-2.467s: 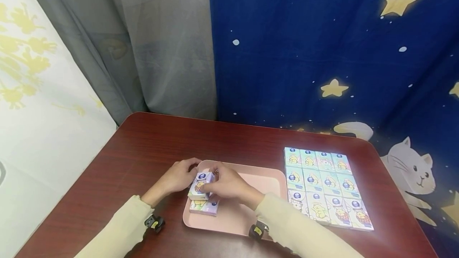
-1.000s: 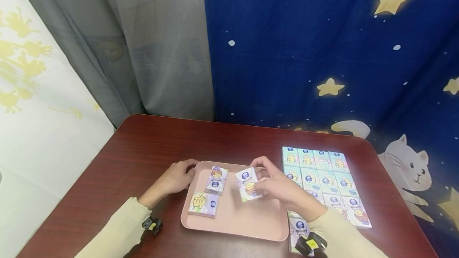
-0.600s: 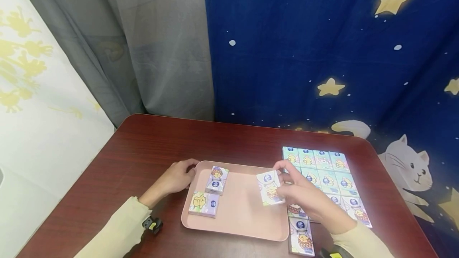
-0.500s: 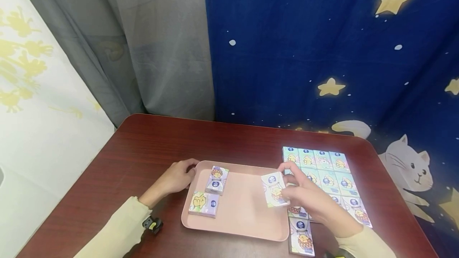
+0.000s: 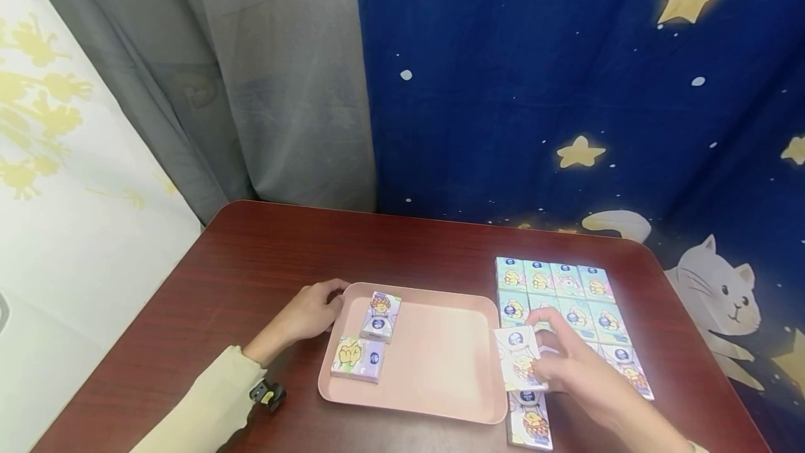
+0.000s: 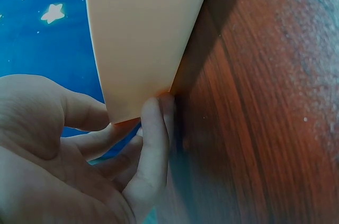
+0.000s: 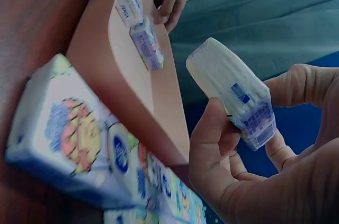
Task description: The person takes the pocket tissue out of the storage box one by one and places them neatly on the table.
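Note:
In the head view, my left hand [image 5: 308,310] holds the left edge of a pink tray [image 5: 440,355]. Up close, its fingers and thumb lie against the corner of the tray wall [image 6: 143,38]. My right hand [image 5: 575,362] pinches a pocket tissue pack [image 5: 517,358] with a white and purple cartoon print, just past the tray's right rim. In the right wrist view this pack [image 7: 228,81] hangs tilted between thumb and fingers, its underside showing. Two more packs, one upright [image 5: 380,314] and one sideways [image 5: 357,358], lie at the tray's left.
Right of the tray, green and white tissue packs [image 5: 575,317] lie in tight rows. A single pack [image 5: 530,425] lies nearest the front, partly under the held one. The brown table [image 5: 277,250] backs onto grey and blue curtains [image 5: 503,89].
My right hand has carried the held pack rightward from the tray's left side, across the tray, to above the packs on the right. My left hand stays at the tray's edge.

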`<action>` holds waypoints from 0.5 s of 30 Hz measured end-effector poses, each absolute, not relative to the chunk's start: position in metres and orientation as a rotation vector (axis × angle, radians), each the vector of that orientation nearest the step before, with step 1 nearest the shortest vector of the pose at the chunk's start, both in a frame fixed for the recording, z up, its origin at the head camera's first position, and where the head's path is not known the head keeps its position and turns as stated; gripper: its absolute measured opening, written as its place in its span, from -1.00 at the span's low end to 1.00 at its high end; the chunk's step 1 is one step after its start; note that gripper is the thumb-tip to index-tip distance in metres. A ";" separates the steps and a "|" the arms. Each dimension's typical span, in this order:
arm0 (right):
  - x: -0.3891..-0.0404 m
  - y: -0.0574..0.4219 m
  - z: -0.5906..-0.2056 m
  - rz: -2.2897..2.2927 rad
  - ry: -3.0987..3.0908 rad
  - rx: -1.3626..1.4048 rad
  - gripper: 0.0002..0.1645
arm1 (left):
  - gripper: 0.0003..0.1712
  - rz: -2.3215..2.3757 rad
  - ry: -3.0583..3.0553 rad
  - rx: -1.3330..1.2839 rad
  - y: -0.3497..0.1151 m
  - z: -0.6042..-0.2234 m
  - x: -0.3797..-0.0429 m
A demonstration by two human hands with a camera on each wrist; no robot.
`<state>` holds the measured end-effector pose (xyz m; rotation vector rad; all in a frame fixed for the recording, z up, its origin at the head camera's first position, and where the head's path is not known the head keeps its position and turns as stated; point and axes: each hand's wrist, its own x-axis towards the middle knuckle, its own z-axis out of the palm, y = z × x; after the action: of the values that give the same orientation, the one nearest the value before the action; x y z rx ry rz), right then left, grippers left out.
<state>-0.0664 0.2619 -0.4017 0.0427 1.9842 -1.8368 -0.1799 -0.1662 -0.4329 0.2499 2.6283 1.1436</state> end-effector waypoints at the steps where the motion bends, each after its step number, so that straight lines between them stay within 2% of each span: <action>1: -0.064 0.265 -0.403 -1.841 1.974 0.043 -0.22 | -0.58 1.145 2.628 0.251 -0.166 -0.433 -0.180; 4: -0.055 0.275 -0.406 -1.832 1.951 0.047 -0.23 | -0.58 1.151 2.626 0.252 -0.166 -0.433 -0.180; 9: -0.042 0.288 -0.406 -1.752 1.867 0.228 -0.21 | -0.58 1.165 2.622 0.257 -0.166 -0.433 -0.180; 15: -0.026 0.297 -0.409 -1.731 1.768 0.400 0.01 | -0.58 1.171 2.618 0.258 -0.167 -0.434 -0.180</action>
<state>-0.0262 0.2969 -0.4095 0.4000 1.7678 -1.7305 -0.1800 -0.1669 -0.4341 0.2575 2.6178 1.1712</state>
